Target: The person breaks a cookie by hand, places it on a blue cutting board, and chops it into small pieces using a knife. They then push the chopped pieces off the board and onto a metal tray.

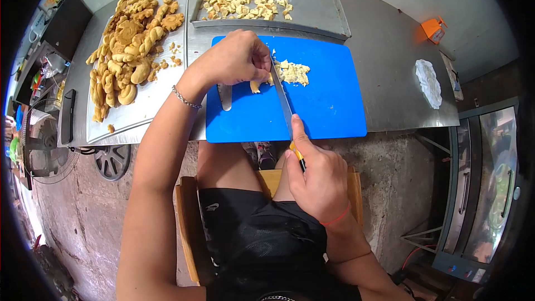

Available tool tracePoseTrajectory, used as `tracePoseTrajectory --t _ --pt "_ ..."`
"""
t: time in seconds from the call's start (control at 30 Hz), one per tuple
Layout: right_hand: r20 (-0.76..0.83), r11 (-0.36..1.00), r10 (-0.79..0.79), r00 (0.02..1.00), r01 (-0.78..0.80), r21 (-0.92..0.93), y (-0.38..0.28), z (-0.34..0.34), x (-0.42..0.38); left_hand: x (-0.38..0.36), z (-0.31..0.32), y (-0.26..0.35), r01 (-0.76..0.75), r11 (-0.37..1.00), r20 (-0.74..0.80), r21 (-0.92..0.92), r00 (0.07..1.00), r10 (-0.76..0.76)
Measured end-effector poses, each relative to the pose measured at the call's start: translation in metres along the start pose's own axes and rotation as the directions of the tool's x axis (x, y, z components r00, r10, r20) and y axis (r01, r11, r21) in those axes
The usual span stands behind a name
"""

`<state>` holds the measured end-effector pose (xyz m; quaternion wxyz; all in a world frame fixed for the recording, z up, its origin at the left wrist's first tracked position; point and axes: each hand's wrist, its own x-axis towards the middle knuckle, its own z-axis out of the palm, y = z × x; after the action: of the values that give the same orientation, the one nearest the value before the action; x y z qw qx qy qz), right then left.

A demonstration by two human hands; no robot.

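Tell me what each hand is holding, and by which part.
The right hand grips the knife by its yellow-and-black handle; the left hand is at a tan piece, its hold unclear.

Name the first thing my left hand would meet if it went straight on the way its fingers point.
The knife, most likely: its blade lies just ahead of the left hand, though whether they touch is unclear.

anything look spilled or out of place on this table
Slightly: a crumpled white cloth or paper looks stray on the table at right, lying by itself, and crumbs look spilled beside the baked pieces on the white tray. The knife and blue board seem fine.
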<state>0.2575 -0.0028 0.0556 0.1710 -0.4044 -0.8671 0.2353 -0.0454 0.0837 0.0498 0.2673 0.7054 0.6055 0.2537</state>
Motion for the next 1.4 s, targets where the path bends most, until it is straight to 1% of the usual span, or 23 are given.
tracePoseTrajectory --t 0.07,0.17,0.27,0.37,0.47,0.57,0.67,0.77,0.87,0.97,1.07,1.17,1.27,1.37,1.4 --pt "-0.009 0.999 -0.019 1.000 0.018 -0.044 0.004 0.008 0.001 0.000 0.001 0.001 -0.001 1.000 -0.005 0.005 1.000 0.001" --pt "0.040 0.979 -0.038 0.998 0.045 -0.197 0.007 0.022 0.005 0.002 0.003 -0.003 -0.034 0.999 -0.013 0.008 0.999 0.034" --pt "0.082 0.958 -0.026 0.996 0.048 -0.282 0.003 0.022 0.017 0.003 0.003 -0.004 -0.033 0.999 0.015 -0.018 0.999 0.033" --pt "0.073 0.954 -0.053 0.996 0.072 -0.290 0.002 0.019 0.035 0.003 0.006 -0.011 -0.074 0.997 -0.052 -0.023 0.996 0.073" --pt "0.084 0.980 -0.026 0.996 0.042 -0.197 0.004 0.019 0.048 0.004 0.004 -0.011 -0.029 0.997 -0.019 -0.074 0.999 0.028" --pt "0.047 0.957 -0.066 0.997 0.076 -0.281 0.007 0.014 0.037 0.003 0.002 -0.006 -0.026 0.999 -0.011 -0.018 1.000 0.026" --pt "0.085 0.960 -0.047 0.995 0.068 -0.271 0.013 0.003 0.014 0.001 0.002 -0.003 -0.048 0.998 -0.038 0.030 0.998 0.049" --pt "0.011 0.986 -0.091 0.996 0.092 -0.142 0.019 -0.006 -0.007 0.001 0.001 -0.003 -0.049 0.998 -0.031 0.041 0.998 0.051" --pt "-0.034 0.990 -0.118 0.992 0.115 -0.082 0.024 -0.009 -0.011 -0.001 -0.001 -0.002 -0.069 0.997 -0.028 0.030 0.997 0.070" --pt "-0.032 0.991 -0.109 0.993 0.106 -0.087 0.022 -0.009 -0.009 -0.001 -0.002 -0.004 -0.061 0.998 0.001 -0.028 0.998 0.061" --pt "0.011 0.992 -0.078 0.997 0.078 -0.099 0.020 -0.014 -0.009 -0.002 -0.004 -0.003 -0.046 0.999 0.004 -0.029 0.999 0.046" --pt "-0.020 0.993 -0.082 0.996 0.080 -0.085 0.025 -0.014 -0.010 -0.002 -0.006 -0.004 -0.039 0.999 0.036 -0.024 0.999 0.040" --pt "-0.102 0.994 -0.105 0.989 0.109 0.031 0.024 -0.014 -0.008 -0.003 -0.009 -0.002 -0.025 0.998 0.053 -0.054 0.998 0.028" --pt "-0.102 0.987 -0.162 0.981 0.163 -0.004 0.020 -0.017 -0.010 -0.003 -0.010 -0.003 -0.020 0.997 0.056 -0.078 0.998 0.024" --pt "-0.099 0.986 -0.162 0.982 0.164 0.012 0.020 -0.015 -0.010 -0.003 -0.009 -0.004 -0.024 0.997 0.041 -0.079 0.999 0.027"
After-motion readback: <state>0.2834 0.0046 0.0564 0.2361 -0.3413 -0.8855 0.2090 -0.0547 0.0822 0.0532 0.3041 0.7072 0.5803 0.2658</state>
